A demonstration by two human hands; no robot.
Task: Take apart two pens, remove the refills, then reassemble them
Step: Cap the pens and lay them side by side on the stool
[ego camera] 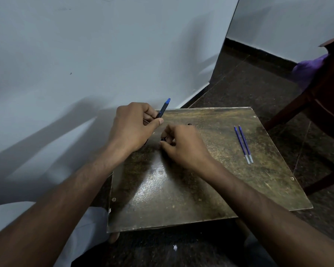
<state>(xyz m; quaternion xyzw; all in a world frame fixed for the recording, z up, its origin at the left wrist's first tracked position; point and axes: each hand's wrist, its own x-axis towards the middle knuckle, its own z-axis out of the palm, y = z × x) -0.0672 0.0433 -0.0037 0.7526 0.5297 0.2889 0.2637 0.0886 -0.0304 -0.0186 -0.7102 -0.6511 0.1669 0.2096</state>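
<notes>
My left hand (132,125) grips a dark pen barrel (163,108) with a blue end that points up and away over the table's far edge. Close beside it, my right hand (183,145) rests low on the small brown table (181,189), fingers curled around a small dark pen part (164,139) that is mostly hidden. Two blue refills (243,144) lie side by side on the table's right part, well apart from both hands.
The table stands against a pale wall on the left. A dark wooden chair (328,97) with purple cloth on it is at the right. The floor is dark stone. My knees, in light trousers, are below the table's near edge.
</notes>
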